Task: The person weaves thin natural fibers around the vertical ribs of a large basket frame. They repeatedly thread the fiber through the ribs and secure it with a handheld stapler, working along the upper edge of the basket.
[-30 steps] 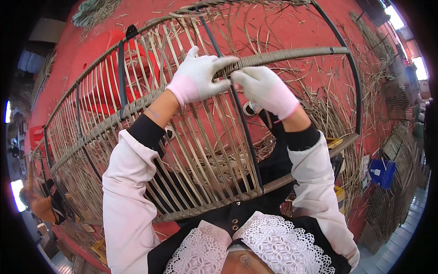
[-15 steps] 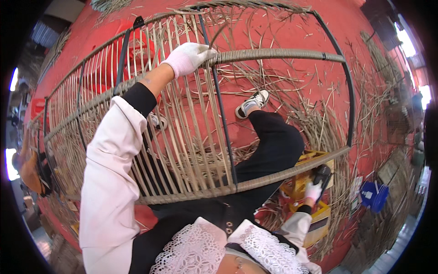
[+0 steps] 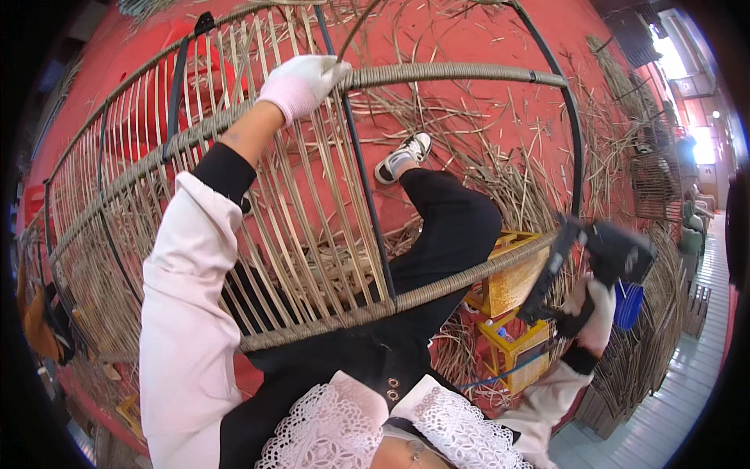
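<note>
A dark metal frame (image 3: 361, 172) with tan wicker strips strung across it stands over my lap. My left hand (image 3: 305, 84), in a white glove with a pink cuff, is closed around its wrapped middle bar (image 3: 457, 73), where the tan winding ends. A loose brown strand (image 3: 346, 43) rises in a curve beside my fingers. Out at the right, my gloved right hand (image 3: 597, 316) grips a black nail or staple gun (image 3: 603, 248), slightly blurred. The gun is raised next to the right end of the frame's wrapped near bar (image 3: 461, 281).
Yellow stools (image 3: 512, 285) stand under the near bar at the right, with a thin blue hose (image 3: 488, 381) by them. A blue bucket (image 3: 627, 306) is beyond my right hand. Loose wicker strips (image 3: 523, 184) litter the red floor. My bent leg (image 3: 461, 215) reaches beneath the frame.
My right hand has lifted the gun from beside the yellow stools, up and to the right. My left hand stays on the bar while the whole view has shifted slightly.
</note>
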`<state>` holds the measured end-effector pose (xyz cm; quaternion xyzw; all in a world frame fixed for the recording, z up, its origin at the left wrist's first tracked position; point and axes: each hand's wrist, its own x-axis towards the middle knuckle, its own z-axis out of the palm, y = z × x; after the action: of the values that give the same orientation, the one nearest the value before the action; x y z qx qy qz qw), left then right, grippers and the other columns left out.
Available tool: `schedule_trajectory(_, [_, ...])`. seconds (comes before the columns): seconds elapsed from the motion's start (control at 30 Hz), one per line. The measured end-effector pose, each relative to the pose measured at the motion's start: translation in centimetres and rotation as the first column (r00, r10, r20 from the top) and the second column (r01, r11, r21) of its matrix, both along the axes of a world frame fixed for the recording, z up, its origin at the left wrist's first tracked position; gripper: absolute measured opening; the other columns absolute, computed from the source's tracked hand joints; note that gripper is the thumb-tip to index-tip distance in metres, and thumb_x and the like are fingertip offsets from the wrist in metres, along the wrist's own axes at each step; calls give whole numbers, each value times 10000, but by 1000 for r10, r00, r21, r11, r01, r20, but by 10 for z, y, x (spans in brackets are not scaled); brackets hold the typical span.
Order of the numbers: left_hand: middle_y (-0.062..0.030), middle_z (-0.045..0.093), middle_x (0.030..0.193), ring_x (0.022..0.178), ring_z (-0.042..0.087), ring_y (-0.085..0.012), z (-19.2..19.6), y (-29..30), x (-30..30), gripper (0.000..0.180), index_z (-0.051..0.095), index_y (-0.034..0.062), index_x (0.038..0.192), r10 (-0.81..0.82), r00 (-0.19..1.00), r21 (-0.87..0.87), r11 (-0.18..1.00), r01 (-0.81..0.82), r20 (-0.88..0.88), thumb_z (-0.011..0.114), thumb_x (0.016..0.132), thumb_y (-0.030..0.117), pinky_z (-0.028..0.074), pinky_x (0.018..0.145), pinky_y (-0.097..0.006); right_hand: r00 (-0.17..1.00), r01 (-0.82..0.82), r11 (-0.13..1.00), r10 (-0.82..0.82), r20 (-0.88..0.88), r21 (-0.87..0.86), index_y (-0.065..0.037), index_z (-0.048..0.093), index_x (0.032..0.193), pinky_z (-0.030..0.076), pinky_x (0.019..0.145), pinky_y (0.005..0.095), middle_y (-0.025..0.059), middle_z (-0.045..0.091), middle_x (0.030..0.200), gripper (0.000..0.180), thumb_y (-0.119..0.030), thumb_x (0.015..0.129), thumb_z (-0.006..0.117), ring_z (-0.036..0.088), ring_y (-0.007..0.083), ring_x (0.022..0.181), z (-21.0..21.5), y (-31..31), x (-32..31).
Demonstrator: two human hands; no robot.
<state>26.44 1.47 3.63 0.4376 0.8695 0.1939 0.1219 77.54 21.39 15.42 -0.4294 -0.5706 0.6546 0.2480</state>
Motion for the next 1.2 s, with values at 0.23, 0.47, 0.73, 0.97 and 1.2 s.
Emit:
schedule_trajectory(0.23, [-238,668,989,993,615,-424,5,-2,6,539,665,33,1030,44,998,33,998,-45,45,365,1003,480,476,872,-497,633,-743,670,709,311,-13,-38,529,741,447,513,267,23,527,590,216,-181,888,598,531,115,493,12,-23,-285])
schedule_trajectory(0.47, [-203,688,960,933,648,-410,6,-4,5,383,656,40,1000,28,999,-15,1000,-27,43,405,1013,329,516,823,-503,422,-849,528,715,558,-35,-36,511,619,460,513,269,33,516,534,300,-186,867,587,538,118,465,31,-46,-363])
schedule_trajectory(0.73, [-196,693,1003,975,651,-385,6,-5,5,452,689,54,1013,67,996,63,995,-71,65,409,998,409,505,872,-479,324,-946,281,805,496,161,-15,584,588,454,533,266,45,565,516,348,-234,855,619,567,117,484,30,-33,-346])
schedule_trajectory(0.97, [-202,687,1090,1056,637,-373,3,-7,-4,448,670,68,1165,83,981,107,989,-102,173,480,976,427,486,914,-414,835,-389,898,438,334,-205,-21,569,775,426,524,276,53,559,586,170,-146,889,573,535,148,509,11,32,-53])
schedule_trajectory(1.2, [-218,684,1011,1013,646,-355,-9,-8,-14,396,610,-1,1191,29,990,289,955,-69,141,426,934,236,472,910,-414,709,4,977,-152,688,212,-18,618,807,452,491,313,78,599,633,107,-117,790,578,580,172,528,-159,98,131])
